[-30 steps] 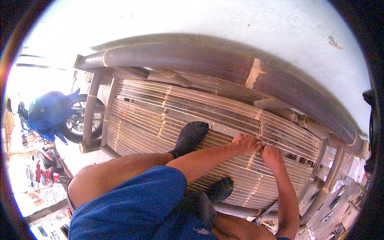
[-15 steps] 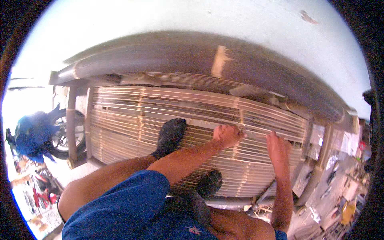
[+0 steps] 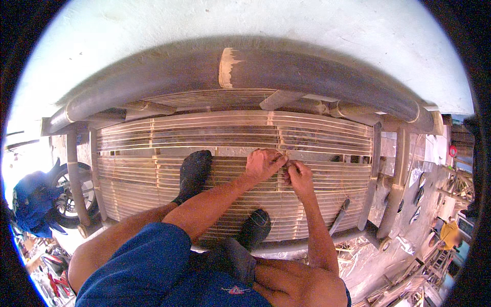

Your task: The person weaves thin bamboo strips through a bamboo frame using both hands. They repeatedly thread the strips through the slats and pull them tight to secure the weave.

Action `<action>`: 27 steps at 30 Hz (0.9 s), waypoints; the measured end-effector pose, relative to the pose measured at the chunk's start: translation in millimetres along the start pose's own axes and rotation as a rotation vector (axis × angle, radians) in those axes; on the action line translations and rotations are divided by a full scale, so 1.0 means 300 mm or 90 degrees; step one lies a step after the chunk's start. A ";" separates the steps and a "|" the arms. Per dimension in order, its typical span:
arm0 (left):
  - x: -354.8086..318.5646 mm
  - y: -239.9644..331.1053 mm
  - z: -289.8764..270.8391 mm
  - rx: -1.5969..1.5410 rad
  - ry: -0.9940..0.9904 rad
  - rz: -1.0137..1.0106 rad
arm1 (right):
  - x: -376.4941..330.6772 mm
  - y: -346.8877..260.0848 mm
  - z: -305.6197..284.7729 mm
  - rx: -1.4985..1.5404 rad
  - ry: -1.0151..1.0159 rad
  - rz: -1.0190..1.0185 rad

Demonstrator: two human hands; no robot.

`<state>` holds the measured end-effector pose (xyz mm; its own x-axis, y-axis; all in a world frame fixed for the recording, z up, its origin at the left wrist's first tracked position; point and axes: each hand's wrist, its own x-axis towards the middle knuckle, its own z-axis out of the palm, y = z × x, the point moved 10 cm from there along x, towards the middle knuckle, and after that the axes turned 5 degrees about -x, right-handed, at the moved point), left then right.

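My left hand (image 3: 263,163) and my right hand (image 3: 300,176) are close together over a bamboo slat bench (image 3: 215,121). Both have their fingertips pinched at a pale crosspiece (image 3: 281,137) that runs under the thin slats. A thin pale strand (image 3: 287,153) shows at the fingertips; its ends are hidden by my fingers. Just nearer than the far group of slats, a wider gap crosses the bench at my hands. To the right, a narrow tool with a dark handle (image 3: 346,205), seemingly a knife, lies on the slats.
My dark-socked feet (image 3: 196,171) rest on the slats. A thick dark bamboo rail (image 3: 153,82) runs along the far side by a pale wall (image 3: 307,23). At left stands a wheel (image 3: 76,197) with a blue cover (image 3: 33,199). Bamboo pieces (image 3: 404,286) litter the right floor, near a person in yellow (image 3: 450,235).
My right hand has moved left and now meets my left hand at the crosspiece. My view has shifted right, and the narrow tool shows more plainly.
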<state>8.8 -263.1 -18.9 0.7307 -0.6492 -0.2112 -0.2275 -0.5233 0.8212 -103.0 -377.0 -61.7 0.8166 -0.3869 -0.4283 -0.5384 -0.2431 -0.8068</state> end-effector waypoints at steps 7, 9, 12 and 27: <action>0.008 -0.039 0.016 -0.059 -0.014 -0.038 | 0.004 -0.112 -0.020 -0.523 0.125 -0.023; 0.009 -0.030 0.002 -0.075 0.000 -0.010 | 0.012 -0.117 -0.050 -0.425 0.177 0.010; 0.006 -0.023 -0.010 -0.096 -0.002 0.021 | -0.031 -0.153 -0.157 -0.032 0.282 -0.027; 0.034 -0.053 0.136 0.210 -0.274 -0.031 | -0.293 -0.494 -0.466 0.391 0.433 -0.204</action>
<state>-6.3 -283.9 -55.8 0.4321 -0.7508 -0.4996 -0.4397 -0.6591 0.6101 -124.2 -431.4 152.3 0.5072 -0.8616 0.0196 0.0485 0.0058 -0.9988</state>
